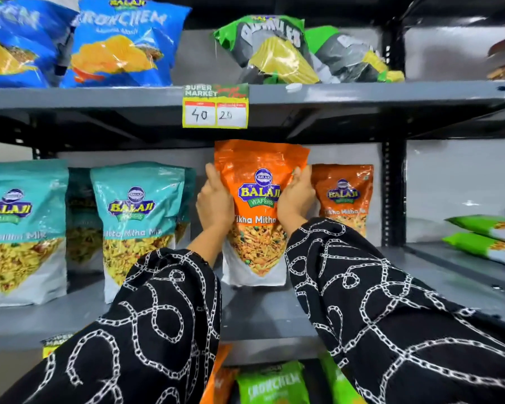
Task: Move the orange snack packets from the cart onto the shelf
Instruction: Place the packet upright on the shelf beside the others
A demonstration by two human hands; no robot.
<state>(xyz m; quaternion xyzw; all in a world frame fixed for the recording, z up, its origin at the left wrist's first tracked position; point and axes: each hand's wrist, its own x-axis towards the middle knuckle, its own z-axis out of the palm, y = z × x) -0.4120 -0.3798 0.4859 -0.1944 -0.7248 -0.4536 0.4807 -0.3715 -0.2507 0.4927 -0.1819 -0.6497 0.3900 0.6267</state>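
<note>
An orange snack packet [258, 211] stands upright on the grey middle shelf [263, 313], its base touching the shelf board. My left hand [215, 204] grips its left edge and my right hand [296, 199] grips its right edge. A second orange packet [344, 196] stands further back on the same shelf, just right of my right hand. Both my forearms, in black sleeves with a white chain print, reach up from the bottom of the view. The cart is out of view.
Teal snack packets [137, 217] stand on the middle shelf to the left. Green packets [484, 237] lie flat at the far right. Blue bags [126, 42] and green-black bags [271, 48] fill the upper shelf. A price tag [215, 106] hangs on its edge. More packets [271, 383] sit below.
</note>
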